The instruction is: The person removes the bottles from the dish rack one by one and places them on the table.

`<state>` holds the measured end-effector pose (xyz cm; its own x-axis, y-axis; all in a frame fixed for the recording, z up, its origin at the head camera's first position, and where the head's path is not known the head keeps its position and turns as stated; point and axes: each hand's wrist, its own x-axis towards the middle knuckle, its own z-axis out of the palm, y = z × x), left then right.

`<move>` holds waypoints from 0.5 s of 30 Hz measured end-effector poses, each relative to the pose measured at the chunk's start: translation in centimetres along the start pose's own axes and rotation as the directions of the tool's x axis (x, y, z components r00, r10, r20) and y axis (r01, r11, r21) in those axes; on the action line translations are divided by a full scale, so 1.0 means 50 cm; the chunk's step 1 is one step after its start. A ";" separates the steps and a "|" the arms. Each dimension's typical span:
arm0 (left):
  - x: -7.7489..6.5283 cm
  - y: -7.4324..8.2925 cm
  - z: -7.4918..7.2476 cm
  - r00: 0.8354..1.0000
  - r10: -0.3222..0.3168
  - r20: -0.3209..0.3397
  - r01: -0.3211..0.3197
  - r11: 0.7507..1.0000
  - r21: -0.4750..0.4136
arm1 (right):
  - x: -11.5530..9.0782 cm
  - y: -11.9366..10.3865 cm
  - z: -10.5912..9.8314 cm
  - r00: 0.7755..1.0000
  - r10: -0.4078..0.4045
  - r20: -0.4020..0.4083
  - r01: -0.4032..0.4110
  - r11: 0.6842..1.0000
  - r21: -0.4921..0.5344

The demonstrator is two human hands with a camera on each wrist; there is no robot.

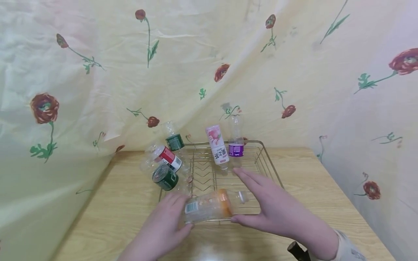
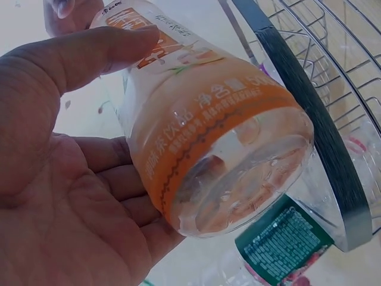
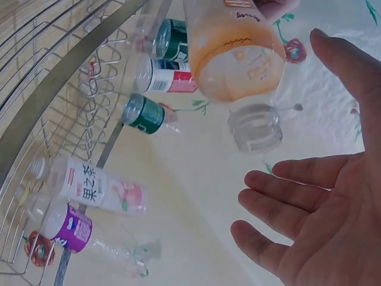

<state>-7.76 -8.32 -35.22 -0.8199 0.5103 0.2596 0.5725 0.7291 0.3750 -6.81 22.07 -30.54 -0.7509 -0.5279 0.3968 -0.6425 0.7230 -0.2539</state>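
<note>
A clear, empty-looking plastic bottle [image 1: 209, 207] with an orange label lies sideways over the front of a metal wire rack [image 1: 273, 166]. My left hand [image 1: 164, 217] grips it near the base. In the left wrist view, the thumb [image 2: 101, 50] presses on the label while the fingers curl under the other side. The bottle's neck points right, toward my right hand [image 1: 277, 210]. That hand holds nothing; its thumb and fingers are spread around the neck end, and the right wrist view shows a gap between fingertips [image 3: 256, 179] and bottle.
Along the rack's left side lean two green-labelled bottles [image 1: 165, 177] and a red-and-white-labelled bottle [image 1: 170, 158]. Toward the back stand a pink peach-labelled bottle [image 1: 217, 145] and a purple-labelled bottle [image 1: 236, 149]. Flowered cloth [image 1: 196, 54] hangs behind the wooden table [image 1: 114, 217].
</note>
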 end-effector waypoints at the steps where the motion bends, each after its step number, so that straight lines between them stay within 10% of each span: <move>1: -0.002 -0.002 -0.001 1.000 -0.004 -0.002 0.004 1.000 -0.006 | -0.001 0.001 -0.002 1.000 0.013 0.006 -0.013 1.000 0.006; 15: -0.022 -0.020 -0.004 0.995 -0.092 -0.036 0.089 0.992 -0.087 | -0.028 0.035 -0.025 0.986 0.150 0.077 -0.154 0.987 0.048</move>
<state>-7.45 -9.70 -35.70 -0.8688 0.4239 0.2560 0.4950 0.7293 0.4723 -6.69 24.66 -30.42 -0.8483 -0.4460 0.2853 -0.5258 0.7733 -0.3544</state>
